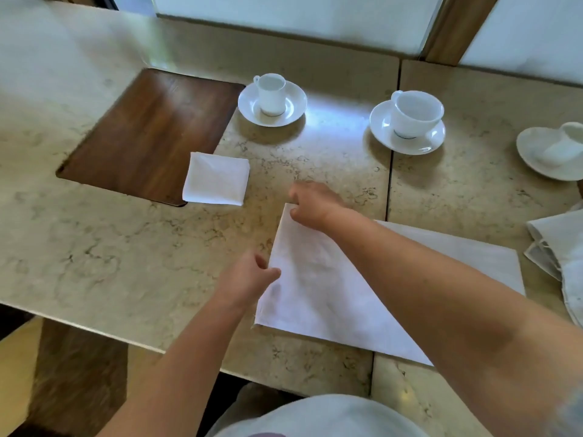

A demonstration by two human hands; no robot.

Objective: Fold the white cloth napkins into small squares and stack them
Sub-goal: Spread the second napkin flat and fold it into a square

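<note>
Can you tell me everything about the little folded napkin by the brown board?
The folded napkin is white cloth, already folded into a small, slightly wrinkled square with layered edges along its near side. It lies flat on the marble table, its left edge overlapping the dark wooden board. No hand touches it, and nothing is stacked on it.

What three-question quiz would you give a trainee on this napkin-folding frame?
1. True or false: the folded napkin lies wholly on the wooden inlay.
2. Which edge of the open napkin do the left hand and right hand grip: A left, B right, C near?
3. How many cups on saucers stand on the table?

Key
1. False: only its left edge overlaps the inlay; the rest is on marble.
2. A.
3. Three, the rightmost one blurred.
</note>
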